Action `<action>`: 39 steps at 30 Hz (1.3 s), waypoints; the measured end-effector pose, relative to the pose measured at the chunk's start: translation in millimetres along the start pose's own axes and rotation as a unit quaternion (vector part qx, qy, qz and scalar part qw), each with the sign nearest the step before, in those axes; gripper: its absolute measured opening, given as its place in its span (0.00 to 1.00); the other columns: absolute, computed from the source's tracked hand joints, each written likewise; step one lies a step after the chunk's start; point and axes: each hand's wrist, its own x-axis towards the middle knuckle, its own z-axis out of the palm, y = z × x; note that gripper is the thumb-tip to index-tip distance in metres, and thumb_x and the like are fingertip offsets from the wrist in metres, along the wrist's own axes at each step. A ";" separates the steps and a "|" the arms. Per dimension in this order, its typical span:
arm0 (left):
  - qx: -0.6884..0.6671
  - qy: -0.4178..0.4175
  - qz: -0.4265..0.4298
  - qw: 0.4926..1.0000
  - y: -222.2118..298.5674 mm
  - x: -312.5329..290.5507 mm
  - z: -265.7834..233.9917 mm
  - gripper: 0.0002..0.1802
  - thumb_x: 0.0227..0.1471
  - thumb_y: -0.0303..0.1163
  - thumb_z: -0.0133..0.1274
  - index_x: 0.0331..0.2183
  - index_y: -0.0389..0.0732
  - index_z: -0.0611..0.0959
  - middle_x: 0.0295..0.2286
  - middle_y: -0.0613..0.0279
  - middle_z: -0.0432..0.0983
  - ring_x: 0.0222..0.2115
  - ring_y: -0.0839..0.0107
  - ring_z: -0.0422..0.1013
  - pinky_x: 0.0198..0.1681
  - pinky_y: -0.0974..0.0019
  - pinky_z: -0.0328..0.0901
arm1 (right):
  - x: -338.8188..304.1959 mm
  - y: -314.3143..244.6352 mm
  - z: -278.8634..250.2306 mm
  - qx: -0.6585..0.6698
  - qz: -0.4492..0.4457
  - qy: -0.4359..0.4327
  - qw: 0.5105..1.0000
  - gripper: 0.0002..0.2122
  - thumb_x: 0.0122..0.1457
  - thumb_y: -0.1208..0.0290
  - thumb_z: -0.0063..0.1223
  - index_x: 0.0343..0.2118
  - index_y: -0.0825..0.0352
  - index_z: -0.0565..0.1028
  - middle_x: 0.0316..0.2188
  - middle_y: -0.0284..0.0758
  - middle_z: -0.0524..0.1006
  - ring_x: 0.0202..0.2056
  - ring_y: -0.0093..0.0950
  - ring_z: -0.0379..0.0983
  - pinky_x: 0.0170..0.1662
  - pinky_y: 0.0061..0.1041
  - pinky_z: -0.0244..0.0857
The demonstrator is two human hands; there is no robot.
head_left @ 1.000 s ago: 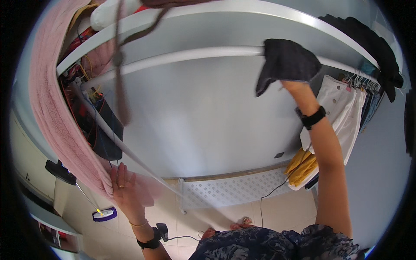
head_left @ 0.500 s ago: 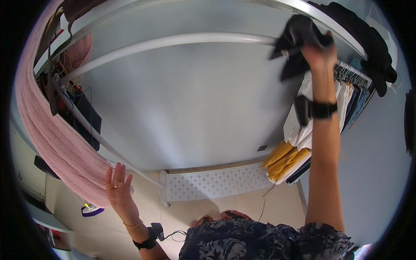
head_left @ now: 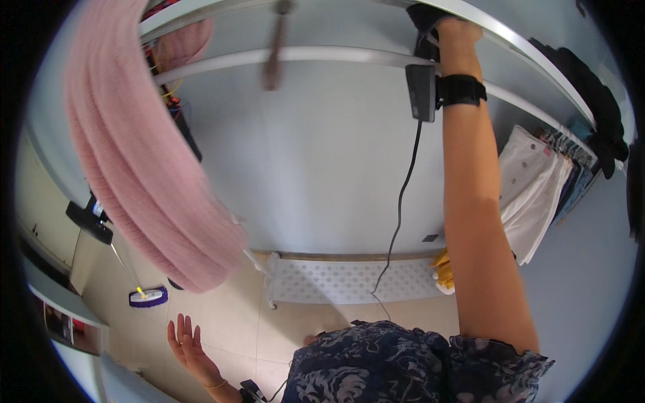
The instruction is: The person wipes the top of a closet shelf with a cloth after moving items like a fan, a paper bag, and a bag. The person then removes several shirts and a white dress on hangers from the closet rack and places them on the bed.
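Observation:
My right arm reaches up to the upper rail (head_left: 510, 30) of a clothes rack. My right hand (head_left: 460, 32) is closed on a black piece of cloth (head_left: 426, 19), partly hidden by the hand and the rail; its kind cannot be told. The rack's lower white bar (head_left: 349, 55) passes just below. At the lower left, my left hand (head_left: 191, 346) hangs with its fingers stretched out, holding nothing. Above it a pink towel (head_left: 154, 168) drapes down from the rack. A brown strap-like thing (head_left: 274, 50), blurred, dangles from the top.
White trousers (head_left: 527, 191) and other clothes hang at the right. A black garment (head_left: 578, 101) lies over the rail's right end. Below is a patterned white shelf (head_left: 349, 281). A purple mop head (head_left: 148, 297) rests on the floor at the left. A cord (head_left: 401, 201) trails from my right wrist device.
My right hand has carried the black cloth up and left to the upper rail. The left hand has dropped away from the pink towel. The whole view has shifted.

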 end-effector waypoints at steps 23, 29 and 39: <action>0.054 0.131 0.068 0.988 21.2 -12.5 -102.8 0.21 0.54 0.28 0.35 0.49 0.27 0.58 0.47 0.37 0.58 0.47 0.45 0.60 0.48 0.50 0.61 | -151.2 204.0 108.5 0.177 0.300 -0.065 0.935 0.22 0.58 0.56 0.28 0.48 0.68 0.62 0.48 0.41 0.63 0.49 0.38 0.59 0.54 0.39 0.50; 0.178 -0.130 0.104 0.970 -5.2 32.3 -24.0 0.22 0.56 0.35 0.32 0.44 0.27 0.68 0.47 0.44 0.62 0.49 0.53 0.59 0.46 0.56 0.64 | -46.5 24.1 40.6 0.088 0.147 -0.068 0.983 0.22 0.58 0.55 0.28 0.47 0.67 0.62 0.47 0.41 0.64 0.49 0.38 0.60 0.54 0.38 0.51; -0.053 -0.182 -0.078 0.979 -38.4 -26.8 133.0 0.24 0.51 0.32 0.41 0.50 0.38 0.59 0.47 0.48 0.62 0.49 0.58 0.60 0.49 0.59 0.56 | 95.4 -266.4 -52.7 -0.040 -0.090 -0.016 0.995 0.22 0.57 0.55 0.29 0.46 0.67 0.64 0.46 0.40 0.65 0.47 0.38 0.61 0.53 0.38 0.53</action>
